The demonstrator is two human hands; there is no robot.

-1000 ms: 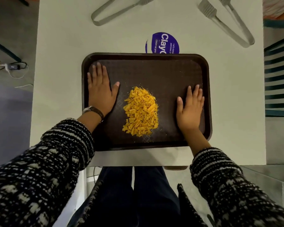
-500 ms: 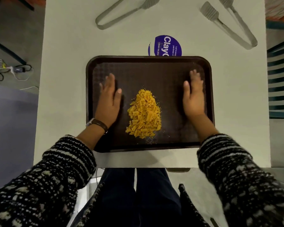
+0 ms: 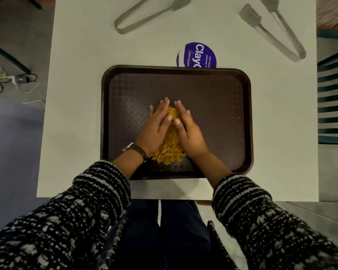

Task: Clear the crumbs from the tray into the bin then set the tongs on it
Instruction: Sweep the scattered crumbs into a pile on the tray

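Note:
A dark brown tray (image 3: 213, 90) lies on the white table in front of me. A pile of yellow-orange crumbs (image 3: 169, 152) sits at its middle. My left hand (image 3: 157, 127) and my right hand (image 3: 187, 129) press against the pile from both sides, fingers nearly together and fingertips almost meeting at its far end. The hands hide much of the pile. Two metal tongs lie beyond the tray: one pair of tongs (image 3: 148, 16) at the far middle, a second pair of tongs (image 3: 275, 30) at the far right. No bin is in view.
A round purple sticker (image 3: 200, 54) is on the table just past the tray's far edge. The white table (image 3: 76, 114) ends close to my legs. Cables and a charger (image 3: 14, 80) lie on the floor at the left. A slatted chair (image 3: 334, 98) stands at the right.
Both hands slid inward from the tray's sides and now cup the crumb pile, which has become narrower.

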